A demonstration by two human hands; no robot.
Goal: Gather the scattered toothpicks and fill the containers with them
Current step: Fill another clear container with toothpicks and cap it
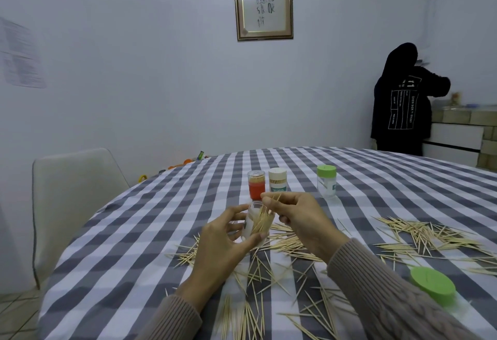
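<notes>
At the centre of the frame, the thumb and fingers of the right hand (298, 221) are pinched together on a bundle of toothpicks (265, 217), whose lower ends sit inside a clear open container (256, 222). The left hand (223, 243) curls around that container from the lower left, thumb on its near wall and fingertips on the far side, holding it just above the checked tablecloth (129, 245). More scattered toothpicks (419, 234) lie in loose heaps below the hands and across the right of the frame. A loose green lid (433, 286) rests at lower right. Behind the hands stand an orange container (256, 185) and a white-capped container (277, 179) side by side, with a green-capped container (326, 181) further right. A hooded person (400, 100) stands at upper right, back turned
</notes>
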